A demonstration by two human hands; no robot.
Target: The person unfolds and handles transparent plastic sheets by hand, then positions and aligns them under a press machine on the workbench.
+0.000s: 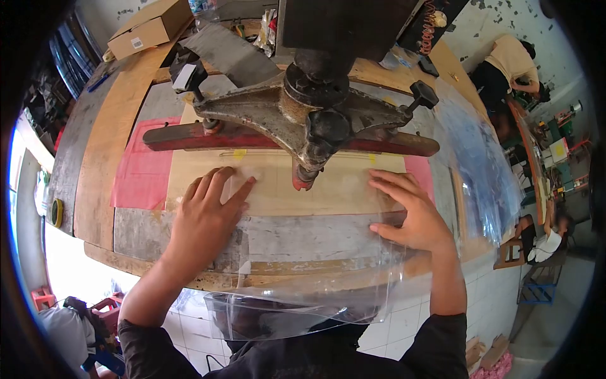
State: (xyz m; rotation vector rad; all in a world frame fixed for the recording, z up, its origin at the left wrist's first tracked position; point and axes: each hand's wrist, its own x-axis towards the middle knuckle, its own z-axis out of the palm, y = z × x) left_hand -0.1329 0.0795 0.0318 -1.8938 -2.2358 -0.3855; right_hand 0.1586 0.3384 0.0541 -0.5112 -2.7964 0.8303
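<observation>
A sheet of clear plastic (303, 294) lies over the front of the work table and hangs past its edge. My left hand (210, 208) rests on its left side, fingers spread over a tan board (284, 202). On the right side of the sheet is my right hand (410, 211), its fingers apart and thumb stretched out. Above the board, a metal press head (271, 117) carries a long red-edged bar (252, 140). Pink sheet material (142, 167) shows at the board's left end. Small yellow tape pieces (240, 153) sit near the bar.
Stacked clear plastic sheets (483, 167) lie on the right. A cardboard box (148, 28) and a grey sheet (230, 54) are at the back. A tape roll (57, 213) is at the left edge. Other people are at the far right and lower left.
</observation>
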